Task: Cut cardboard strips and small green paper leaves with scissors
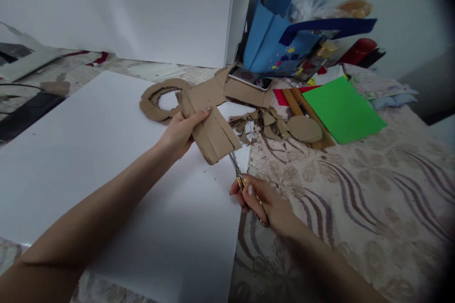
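Observation:
My left hand (183, 132) grips a piece of brown cardboard (216, 135), thumb on top and fingers underneath. A slit runs into the cardboard near its right side. In my right hand (261, 199) is a pair of scissors (238, 170) with gold-coloured handles. Their blades touch the cardboard's lower right edge, and part of them is hidden by it. Behind my left hand lies a cardboard ring (149, 104). Further cardboard (206, 92) lies behind the held piece, and cardboard scraps (268, 123) are heaped to its right.
A large white board (106, 161) lies under my hands on the patterned tablecloth (348, 203). A phone (250, 78) rests on cardboard. Farther right are a cardboard oval (304, 129), green paper (344, 111) and a blue bag (270, 38). A white panel (149, 9) stands behind.

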The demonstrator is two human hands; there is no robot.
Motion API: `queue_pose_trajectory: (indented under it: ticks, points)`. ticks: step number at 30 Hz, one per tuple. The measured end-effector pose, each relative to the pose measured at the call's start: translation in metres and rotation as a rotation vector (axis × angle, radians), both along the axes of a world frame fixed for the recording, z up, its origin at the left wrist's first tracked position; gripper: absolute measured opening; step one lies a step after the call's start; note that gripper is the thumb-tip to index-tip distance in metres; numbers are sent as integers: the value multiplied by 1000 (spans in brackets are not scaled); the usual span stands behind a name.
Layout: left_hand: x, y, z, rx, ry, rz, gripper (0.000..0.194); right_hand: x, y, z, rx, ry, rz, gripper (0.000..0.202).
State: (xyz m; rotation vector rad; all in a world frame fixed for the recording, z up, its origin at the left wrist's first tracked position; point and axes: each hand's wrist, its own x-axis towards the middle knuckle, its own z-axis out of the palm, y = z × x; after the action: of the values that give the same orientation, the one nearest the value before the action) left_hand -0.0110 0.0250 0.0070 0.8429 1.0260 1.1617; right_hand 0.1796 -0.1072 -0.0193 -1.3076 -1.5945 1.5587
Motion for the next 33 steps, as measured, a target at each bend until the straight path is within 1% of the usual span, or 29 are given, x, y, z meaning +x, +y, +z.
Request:
queue_pose_trajectory:
  ticks: [6,13,18,23,27,30,33]
  points:
    - [-1,3,-1,-9,6,51,31,3,1,-4,6,-32,3,47]
    - [-2,6,-4,-32,4,71,34,3,0,-2,13,-66,-8,46]
    - [1,1,-6,0,-4,22,34,1,2,1,16,-79,-14,46]
    - [10,-12,-9,-61,22,-92,34,0,5,3,30,-56,-48,47]
    - [13,-19,-7,-26,14,-125,35,1,6,5,4,-21,-61,49]
    - [16,-24,-5,-39,17,-161,34,2,5,3,-28,52,-64,51]
    - [20,-30,-6,-38,4,-195,30,4,5,0,-59,59,-102,53]
